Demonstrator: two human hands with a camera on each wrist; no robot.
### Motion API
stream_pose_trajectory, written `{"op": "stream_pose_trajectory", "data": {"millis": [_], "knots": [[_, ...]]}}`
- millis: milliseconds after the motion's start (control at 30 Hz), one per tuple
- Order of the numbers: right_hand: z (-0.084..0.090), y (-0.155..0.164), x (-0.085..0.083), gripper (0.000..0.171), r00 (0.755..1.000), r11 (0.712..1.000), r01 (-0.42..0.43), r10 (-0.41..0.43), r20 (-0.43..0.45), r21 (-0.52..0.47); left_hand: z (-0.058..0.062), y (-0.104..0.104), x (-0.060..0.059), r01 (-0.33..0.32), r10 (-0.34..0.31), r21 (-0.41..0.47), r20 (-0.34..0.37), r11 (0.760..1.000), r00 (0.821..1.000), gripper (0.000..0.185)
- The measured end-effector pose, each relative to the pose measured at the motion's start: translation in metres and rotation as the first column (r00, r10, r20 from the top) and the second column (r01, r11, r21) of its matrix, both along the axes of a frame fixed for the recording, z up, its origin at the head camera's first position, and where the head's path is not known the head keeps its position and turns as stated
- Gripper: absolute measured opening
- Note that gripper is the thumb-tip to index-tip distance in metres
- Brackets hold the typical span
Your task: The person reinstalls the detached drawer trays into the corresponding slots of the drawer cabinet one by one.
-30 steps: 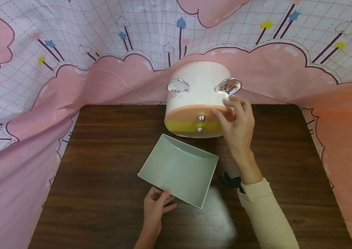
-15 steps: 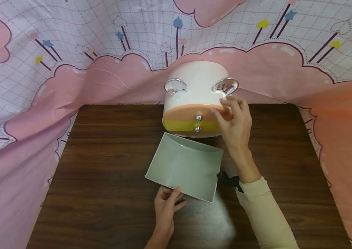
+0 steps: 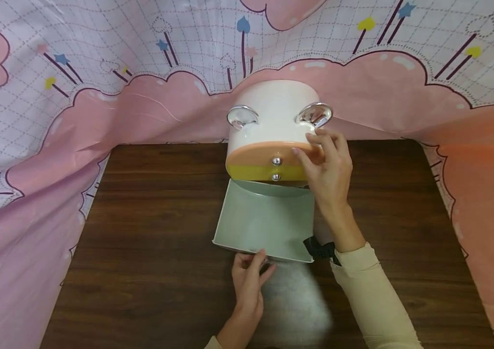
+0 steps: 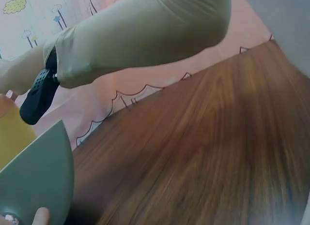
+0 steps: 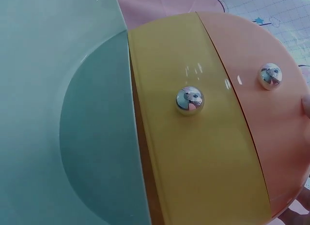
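Note:
A green drawer [image 3: 268, 218] lies right in front of a small white cabinet [image 3: 275, 109] in the head view, its back edge at the cabinet's lower opening. My left hand [image 3: 248, 283] grips the drawer's front edge near its middle, thumb on top. A silver knob [image 4: 10, 218] shows on the drawer's rounded front in the left wrist view. My right hand [image 3: 333, 177] holds the cabinet's upper right edge, thumb against the orange drawer front [image 3: 255, 154], fingers above. Below that sits a yellow drawer front [image 5: 193, 147]; in the right wrist view a narrow gap separates it from the green drawer.
Two silver ear-shaped pieces [image 3: 243, 117] stand on the cabinet's top. A patterned pink and white cloth [image 3: 164, 111] hangs behind and beside the dark wooden table [image 3: 151, 213]. A black device [image 3: 319, 248] on the right wrist overlaps the drawer's right corner in the head view.
My left hand has moved the green drawer forward and to the right, turning it nearly square to the cabinet, with its back edge now at the opening. The right hand keeps its hold.

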State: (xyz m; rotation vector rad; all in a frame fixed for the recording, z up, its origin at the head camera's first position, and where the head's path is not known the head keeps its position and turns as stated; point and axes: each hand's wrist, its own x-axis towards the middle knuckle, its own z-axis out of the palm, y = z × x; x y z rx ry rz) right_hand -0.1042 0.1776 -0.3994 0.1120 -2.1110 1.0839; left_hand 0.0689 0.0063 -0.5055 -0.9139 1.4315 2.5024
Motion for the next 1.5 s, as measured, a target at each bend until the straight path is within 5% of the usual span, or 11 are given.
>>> {"op": "stream_pose_trajectory", "data": {"millis": [267, 667, 1500], "knots": [[0.002, 0.002, 0.000, 0.038, 1.000, 1.000, 0.002, -0.002, 0.009, 0.015, 0.000, 0.017, -0.005, -0.056, 0.056, 0.059, -0.006, 0.997, 0.998, 0.038], [-0.001, 0.001, -0.002, 0.036, 1.000, 1.000, -0.008, 0.008, -0.017, -0.007, 0.000, 0.039, -0.005, -0.052, 0.053, 0.080, -0.015, 0.995, 0.998, 0.035], [0.000, 0.001, 0.000, 0.038, 1.000, 1.000, -0.012, 0.012, -0.022, -0.007, 0.002, 0.047, -0.008, -0.073, 0.078, 0.088, -0.056, 0.993, 0.995, 0.037]]}}
